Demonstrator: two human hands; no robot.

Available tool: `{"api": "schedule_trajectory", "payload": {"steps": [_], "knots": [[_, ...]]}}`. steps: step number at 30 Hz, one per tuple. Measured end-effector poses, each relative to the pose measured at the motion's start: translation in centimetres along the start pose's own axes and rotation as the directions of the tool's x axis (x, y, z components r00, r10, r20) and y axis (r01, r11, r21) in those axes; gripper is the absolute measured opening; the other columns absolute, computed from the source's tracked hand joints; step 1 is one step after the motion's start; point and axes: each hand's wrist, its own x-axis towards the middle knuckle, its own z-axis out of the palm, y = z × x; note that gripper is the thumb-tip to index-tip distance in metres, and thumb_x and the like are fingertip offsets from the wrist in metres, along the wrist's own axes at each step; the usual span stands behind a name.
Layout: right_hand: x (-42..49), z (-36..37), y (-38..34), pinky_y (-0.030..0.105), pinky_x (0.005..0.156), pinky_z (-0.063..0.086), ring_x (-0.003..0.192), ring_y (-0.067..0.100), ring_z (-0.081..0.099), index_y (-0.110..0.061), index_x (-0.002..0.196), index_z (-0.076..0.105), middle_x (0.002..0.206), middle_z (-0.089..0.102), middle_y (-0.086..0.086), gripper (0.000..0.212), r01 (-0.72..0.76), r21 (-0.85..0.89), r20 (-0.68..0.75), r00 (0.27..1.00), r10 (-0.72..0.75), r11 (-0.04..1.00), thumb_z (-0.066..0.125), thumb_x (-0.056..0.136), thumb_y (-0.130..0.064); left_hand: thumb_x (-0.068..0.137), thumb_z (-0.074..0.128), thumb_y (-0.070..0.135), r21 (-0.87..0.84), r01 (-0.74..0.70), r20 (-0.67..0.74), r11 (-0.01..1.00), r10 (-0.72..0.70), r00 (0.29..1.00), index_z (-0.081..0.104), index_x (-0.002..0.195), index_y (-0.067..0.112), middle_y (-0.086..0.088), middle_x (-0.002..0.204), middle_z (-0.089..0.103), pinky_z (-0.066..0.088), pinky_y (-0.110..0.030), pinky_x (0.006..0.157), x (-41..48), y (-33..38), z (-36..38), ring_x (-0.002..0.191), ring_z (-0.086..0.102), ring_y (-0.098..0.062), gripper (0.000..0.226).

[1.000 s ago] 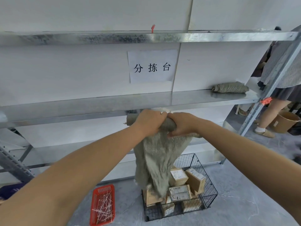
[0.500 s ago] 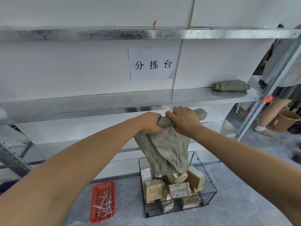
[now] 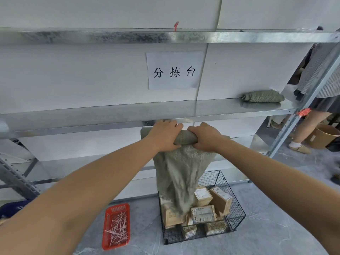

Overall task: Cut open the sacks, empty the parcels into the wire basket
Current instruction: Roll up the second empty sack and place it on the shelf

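Observation:
A grey-green woven sack hangs limp in front of me, its top rolled into a tube. My left hand and my right hand both grip that rolled part, side by side, just below the front edge of the middle shelf. The sack's loose end droops into the black wire basket on the floor. Several cardboard parcels with labels lie in the basket, partly hidden by the sack.
A rolled sack lies on the middle metal shelf at the right. A red plastic tray of white cable ties sits on the floor left of the basket. A person's legs and a brown bucket are beyond the rack's right post.
Both hands have kept hold of the sack's top and turned it into a tighter roll. The hanging part has shifted, and its end now swings over the left side of the basket.

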Motion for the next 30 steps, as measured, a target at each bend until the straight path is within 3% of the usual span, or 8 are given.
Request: {"api": "schedule_trajectory", "payload": {"steps": [2,5,10,15,19,22,25,30], "knots": [[-0.2,0.5,-0.1,0.035,0.076,0.043,0.102,0.028,0.051,-0.015,0.11,0.052,0.103,0.061,0.009,0.029,0.038,-0.089,-0.068,0.997,-0.044,0.995,0.056,0.082,-0.021,0.079,0.059,0.057,-0.067,-0.011,0.138,0.998,0.02,0.99,0.042,0.126,0.016,-0.004,0.116,0.055,0.044,-0.036,0.081,0.0,-0.2,0.0,0.105,0.056,-0.023,0.065],[-0.9,1.2,0.3,0.03,0.068,0.036,0.1,0.026,0.054,-0.018,0.116,0.051,0.104,0.057,0.005,0.032,0.072,-0.159,-0.131,0.987,-0.093,0.985,0.055,0.084,-0.022,0.079,0.061,0.054,-0.227,0.007,0.263,0.974,0.055,0.963,0.044,0.12,0.015,-0.006,0.111,0.059,0.043,-0.034,0.077,-0.1,0.1,-0.1,0.101,0.057,-0.023,0.059],[-1.3,1.6,0.6,0.03,0.07,0.035,0.1,0.028,0.055,-0.014,0.121,0.047,0.109,0.054,0.009,0.04,0.053,-0.141,-0.166,0.983,-0.076,0.989,0.058,0.084,-0.021,0.085,0.057,0.046,-0.244,0.022,0.177,0.97,0.022,0.984,0.047,0.114,0.012,-0.007,0.107,0.06,0.04,-0.03,0.071,-0.1,0.6,-0.3,0.096,0.057,-0.023,0.046],[-1.3,1.1,0.7,0.036,0.089,0.044,0.107,0.025,0.054,-0.019,0.131,0.04,0.12,0.052,0.006,0.066,0.033,0.03,0.069,0.997,-0.035,0.999,0.07,0.075,-0.038,0.09,0.051,0.035,-0.031,-0.013,0.017,0.999,0.014,1.0,0.044,0.109,0.01,-0.007,0.104,0.061,0.037,-0.032,0.063,-0.2,0.7,0.2,0.09,0.06,-0.025,0.033],[-1.1,0.6,0.6,0.029,0.079,0.041,0.102,0.026,0.057,-0.014,0.119,0.05,0.112,0.062,0.008,0.047,0.014,0.13,0.225,0.973,-0.043,0.991,0.068,0.079,-0.031,0.09,0.049,0.024,0.033,-0.014,-0.037,0.999,0.016,0.999,0.045,0.109,0.008,-0.008,0.105,0.058,0.036,-0.031,0.063,-0.6,0.9,0.3,0.089,0.059,-0.025,0.025],[-1.3,0.7,0.3,0.029,0.073,0.04,0.098,0.027,0.058,-0.015,0.111,0.052,0.105,0.064,0.007,0.034,0.024,0.068,0.161,0.986,-0.034,0.997,0.062,0.082,-0.027,0.087,0.053,0.036,-0.054,0.01,0.002,0.999,-0.009,1.0,0.049,0.107,0.011,-0.006,0.105,0.059,0.043,-0.033,0.069,-0.6,0.9,0.7,0.091,0.059,-0.023,0.032],[-1.8,1.1,0.2,0.033,0.074,0.042,0.1,0.028,0.057,-0.017,0.115,0.048,0.105,0.062,0.007,0.033,0.038,-0.132,0.011,0.999,-0.037,0.99,0.056,0.085,-0.027,0.083,0.056,0.052,-0.122,-0.024,0.122,0.992,0.039,0.992,0.047,0.116,0.016,-0.003,0.108,0.058,0.046,-0.034,0.077,-0.8,0.6,0.8,0.096,0.058,-0.021,0.05],[-2.3,1.8,0.8,0.033,0.072,0.04,0.1,0.028,0.054,-0.015,0.123,0.044,0.109,0.056,0.008,0.041,0.037,-0.238,-0.193,0.978,-0.084,0.971,0.057,0.084,-0.02,0.088,0.049,0.042,-0.221,0.014,0.24,0.975,0.041,0.97,0.04,0.122,0.014,-0.008,0.108,0.059,0.043,-0.032,0.072,-0.6,0.6,0.0,0.087,0.053,-0.021,0.044]]}}
